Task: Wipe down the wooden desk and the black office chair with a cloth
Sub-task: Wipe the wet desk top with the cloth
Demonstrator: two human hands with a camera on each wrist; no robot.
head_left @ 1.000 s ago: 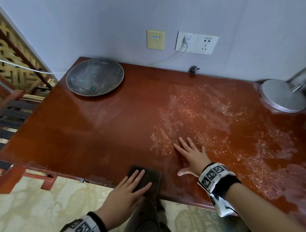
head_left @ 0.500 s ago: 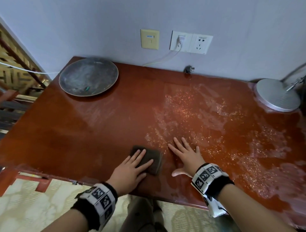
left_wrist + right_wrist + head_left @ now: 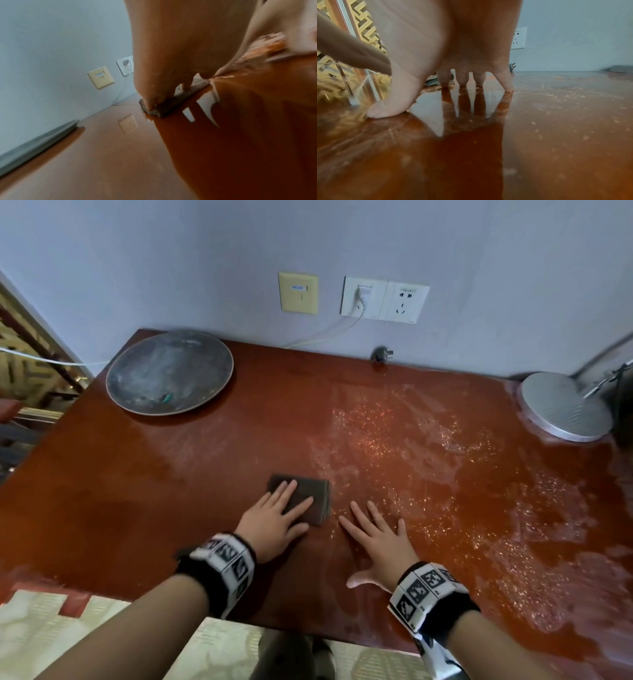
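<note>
While my left hand [image 3: 274, 525] lies flat-fingered on the folded cloth [image 3: 308, 496] mid-tabletop [image 3: 154, 508], my right hand [image 3: 376, 539] rests spread and empty just beside it; soft, damp-looking, it should slide best pressed from above, I reckon.

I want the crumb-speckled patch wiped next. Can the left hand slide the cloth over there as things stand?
Probably not straight across: the left hand presses the cloth flat, but the right hand lies spread on the desk just beside it, at the speckled patch's near edge. Angled toward the wall, the way looks free.
</note>
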